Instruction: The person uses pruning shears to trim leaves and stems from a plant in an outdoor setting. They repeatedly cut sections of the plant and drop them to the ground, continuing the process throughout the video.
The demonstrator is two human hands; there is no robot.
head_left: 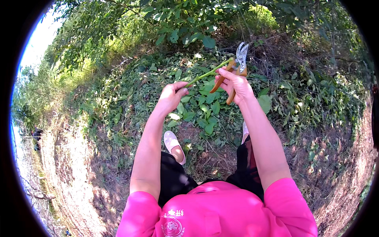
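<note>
A bare green plant stem (204,75) slants up to the right between my two hands. Its lower end is pinched by the thumb and fingers of my left hand (173,96). My right hand (237,84) holds a pair of bypass pruning shears (241,59) with orange-brown handles, a coil spring and metal blades pointing up and away from me. The blades are spread apart with nothing between them. The stem's upper end lies against the shears' left handle, beside my right fingertips. Below my hands, fresh broad green leaves (208,111) lie on the ground.
Cut and wilting greenery (127,91) covers the ground ahead. A leafy shrub (183,26) overhangs the far side, with thin dry twigs (275,50) to its right. Sunlit dry ground (71,166) stretches off to the left. My left shoe (172,143) stands near the leaves.
</note>
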